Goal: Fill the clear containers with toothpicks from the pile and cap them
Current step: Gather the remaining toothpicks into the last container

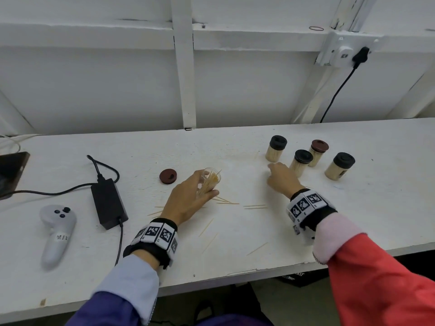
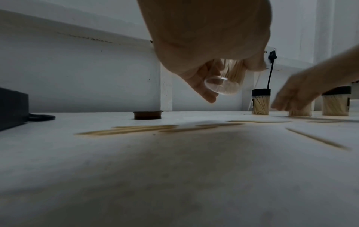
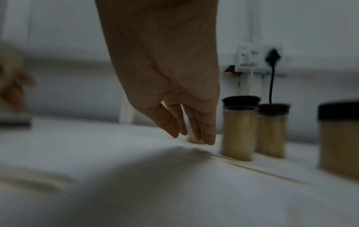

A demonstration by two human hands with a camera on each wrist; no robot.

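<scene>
**Clear container, part filled, waits for the last toothpicks**

The clear container (image 1: pixel 210 182) is in the left hand (image 1: pixel 188 201), tilted with its open mouth up and away from the person, above the white surface (image 1: pixel 235 260). The left wrist view shows its round base lifted off the surface and a loose bundle of toothpicks leaning inside; it looks only partly full.

Four capped containers (image 1: pixel 303 158) stand full at the right rear, so this seems to be the last one to fill. Its likely lid, the brown cap (image 1: pixel 167 176), lies flat just left of the left hand.

The right hand (image 1: pixel 283 178) reaches down toward the surface just in front of the capped group, fingers (image 3: pixel 207 135) extended and close together, holding nothing that can be seen. Motion blur hides whether the tips touch the surface.

The loose toothpicks (image 1: pixel 255 206) are scattered thinly, well apart: some beside the left hand, some nearer the front edge.

To do this step well, I would sweep strays together with flat fingers before pinching, so several come up aligned. Keep the container tilted, so the sticks slide in lengthwise and those inside do not spill. Avoid knocking the nearest capped container.
</scene>
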